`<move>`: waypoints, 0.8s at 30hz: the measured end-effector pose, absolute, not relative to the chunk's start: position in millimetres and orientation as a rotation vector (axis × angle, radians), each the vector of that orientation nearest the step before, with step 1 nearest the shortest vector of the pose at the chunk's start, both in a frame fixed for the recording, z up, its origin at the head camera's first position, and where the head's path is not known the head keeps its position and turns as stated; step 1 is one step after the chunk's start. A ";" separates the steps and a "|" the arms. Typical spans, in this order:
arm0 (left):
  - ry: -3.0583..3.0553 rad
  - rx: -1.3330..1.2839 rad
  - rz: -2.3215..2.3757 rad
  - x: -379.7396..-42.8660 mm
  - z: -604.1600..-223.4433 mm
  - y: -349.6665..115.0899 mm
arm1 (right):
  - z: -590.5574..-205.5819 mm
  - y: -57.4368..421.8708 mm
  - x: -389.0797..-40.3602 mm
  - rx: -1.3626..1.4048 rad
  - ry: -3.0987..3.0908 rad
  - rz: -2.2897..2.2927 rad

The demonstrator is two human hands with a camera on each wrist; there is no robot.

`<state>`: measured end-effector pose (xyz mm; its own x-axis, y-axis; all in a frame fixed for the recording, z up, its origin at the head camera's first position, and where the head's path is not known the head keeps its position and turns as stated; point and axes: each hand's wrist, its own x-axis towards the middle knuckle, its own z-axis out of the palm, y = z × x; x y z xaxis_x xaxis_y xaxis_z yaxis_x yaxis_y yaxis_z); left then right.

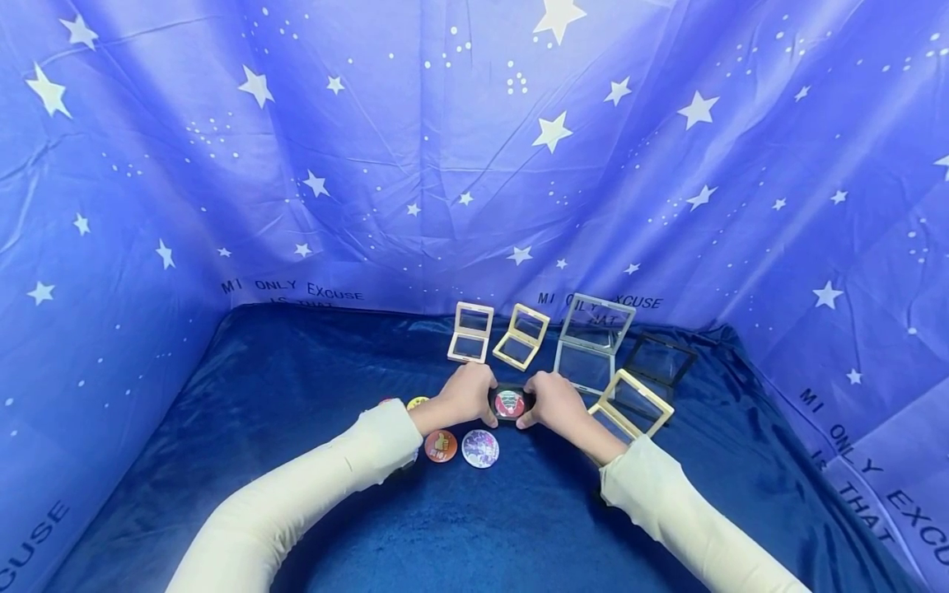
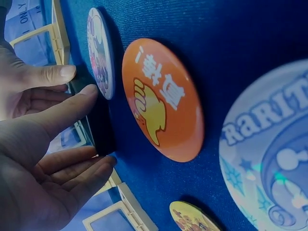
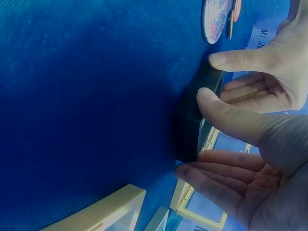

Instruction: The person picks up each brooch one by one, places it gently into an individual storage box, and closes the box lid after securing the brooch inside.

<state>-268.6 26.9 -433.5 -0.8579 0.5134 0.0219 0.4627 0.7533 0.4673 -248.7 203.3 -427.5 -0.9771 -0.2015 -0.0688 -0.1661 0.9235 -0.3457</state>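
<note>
The case (image 3: 188, 127) is black, the badge (image 1: 509, 404) apparently red and white.

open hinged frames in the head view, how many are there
5: pale pink frame leftmost, small gold frame next, large grey frame right of that, black frame farther right, large gold frame in front of the black one. More could be hidden.

Partly Out of Sight

In the head view, the cream-sleeved left forearm (image 1: 319, 473) covers part of a yellow round badge (image 1: 418, 402); the right forearm (image 1: 689, 511) hides some of the gold hinged square frame (image 1: 623, 418). The print on the red-and-white round badge (image 1: 509, 403) inside the flat black case (image 2: 99, 125) is too small to read. In the left wrist view, the right edge crops a pale-blue round badge (image 2: 269, 149).
</note>
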 end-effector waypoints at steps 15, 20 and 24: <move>2.832 0.791 0.719 -267.5 -435.0 26.6 | -428.5 203.0 -247.5 -0.271 2.990 -0.518; 2.831 0.798 0.708 -267.4 -435.1 27.5 | -427.6 205.1 -246.8 -0.296 2.997 -0.515; 2.823 0.781 0.709 -266.6 -434.3 27.5 | -425.8 205.3 -246.5 -0.306 2.993 -0.511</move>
